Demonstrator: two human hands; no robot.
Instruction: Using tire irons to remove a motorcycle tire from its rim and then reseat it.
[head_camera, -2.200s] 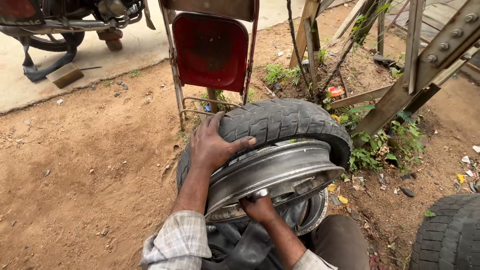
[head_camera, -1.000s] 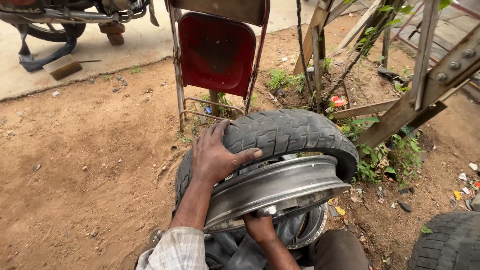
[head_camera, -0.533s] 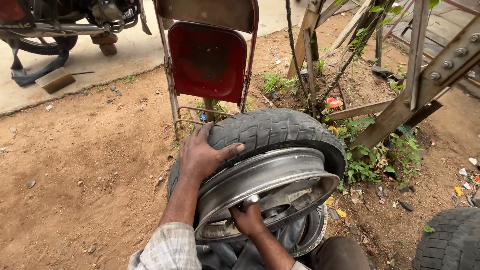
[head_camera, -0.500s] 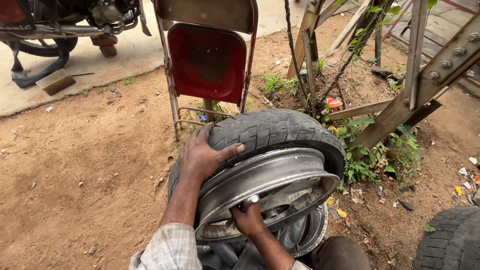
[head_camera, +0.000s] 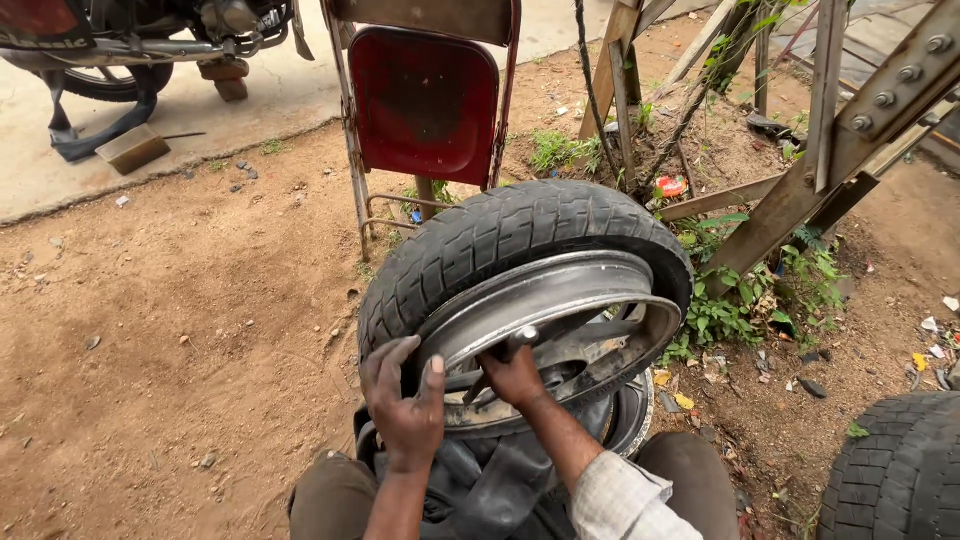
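Left hand (head_camera: 408, 405) flat on tyre (head_camera: 500, 245) near edge, fingers spread wide. Right hand (head_camera: 515, 375) gripping metal tool (head_camera: 505, 350) against steel rim (head_camera: 560, 320) (wheel propped over knees). Beyond: red folding chair (head_camera: 425, 100), motorcycle (head_camera: 150, 40).

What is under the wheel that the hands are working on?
Beneath the tyre and rim lie a black inner tube and the edge of a second rim. The left hand, right hand and wheel cover the rest of what supports it.
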